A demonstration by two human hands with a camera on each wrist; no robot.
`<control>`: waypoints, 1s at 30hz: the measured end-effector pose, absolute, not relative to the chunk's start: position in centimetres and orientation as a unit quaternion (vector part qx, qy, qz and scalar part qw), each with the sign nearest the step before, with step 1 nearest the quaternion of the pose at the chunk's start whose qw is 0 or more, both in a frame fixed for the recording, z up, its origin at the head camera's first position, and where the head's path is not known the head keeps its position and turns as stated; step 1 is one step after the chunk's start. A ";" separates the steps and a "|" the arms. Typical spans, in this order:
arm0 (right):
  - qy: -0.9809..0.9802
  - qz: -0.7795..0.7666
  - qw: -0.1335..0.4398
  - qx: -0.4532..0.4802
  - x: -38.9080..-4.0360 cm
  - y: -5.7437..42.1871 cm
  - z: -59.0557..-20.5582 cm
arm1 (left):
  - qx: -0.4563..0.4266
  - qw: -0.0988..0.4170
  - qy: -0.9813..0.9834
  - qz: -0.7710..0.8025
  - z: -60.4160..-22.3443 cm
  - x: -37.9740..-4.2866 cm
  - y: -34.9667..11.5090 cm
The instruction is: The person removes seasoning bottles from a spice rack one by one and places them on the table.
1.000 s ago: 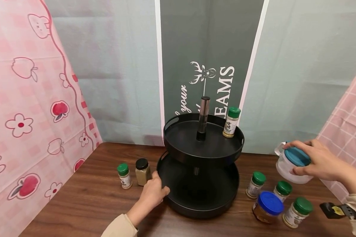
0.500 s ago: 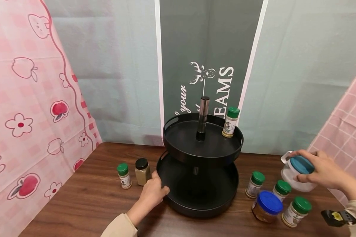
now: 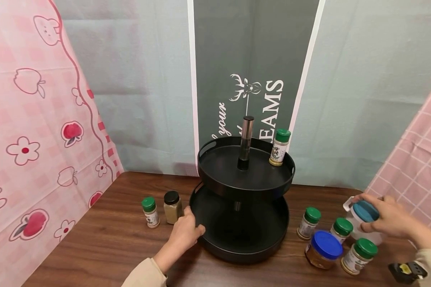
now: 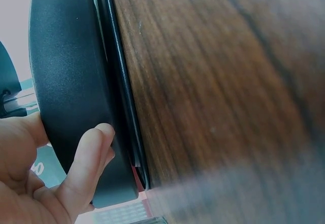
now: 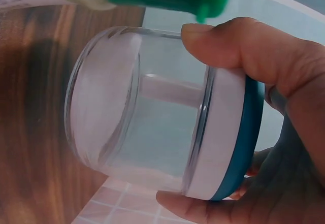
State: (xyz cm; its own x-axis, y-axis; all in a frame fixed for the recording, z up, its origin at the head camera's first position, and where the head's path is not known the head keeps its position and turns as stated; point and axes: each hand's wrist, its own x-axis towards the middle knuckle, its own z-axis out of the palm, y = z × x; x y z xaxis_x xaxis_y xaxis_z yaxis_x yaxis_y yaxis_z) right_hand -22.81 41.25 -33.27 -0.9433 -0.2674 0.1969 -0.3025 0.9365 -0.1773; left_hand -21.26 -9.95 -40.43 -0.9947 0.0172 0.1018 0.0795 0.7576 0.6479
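Observation:
A black two-tier round tray (image 3: 242, 258) with a metal centre post stands on the wooden table. My left hand (image 3: 184, 231) grips its lower rim at the left; in the left wrist view the thumb and fingers (image 4: 87, 155) lie on either side of the black wall (image 4: 71, 71). At the far right, my right hand (image 3: 393, 218) holds a clear jar (image 5: 165, 117) with a teal lid (image 3: 365, 211) and a white handle. White contents show toward the jar's base in the right wrist view. Whether the base touches the table is hard to tell.
One green-capped seasoning bottle (image 3: 279, 148) stands on the upper tier. Several green-capped bottles (image 3: 357, 257) and a blue-lidded jar (image 3: 323, 251) stand right of the tray. On its left are a green-capped bottle (image 3: 151, 213) and a black-capped bottle (image 3: 173, 208). Curtains hang behind and at both sides.
My right hand has lowered the clear jar and shifted it slightly right, to behind the green-capped bottles. The left hand and the tray have stayed in place.

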 end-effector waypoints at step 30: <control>-0.983 0.062 0.080 0.155 -22.6 41.9 -36.5 | -0.017 0.039 -0.935 -0.353 -40.6 -21.2 -9.9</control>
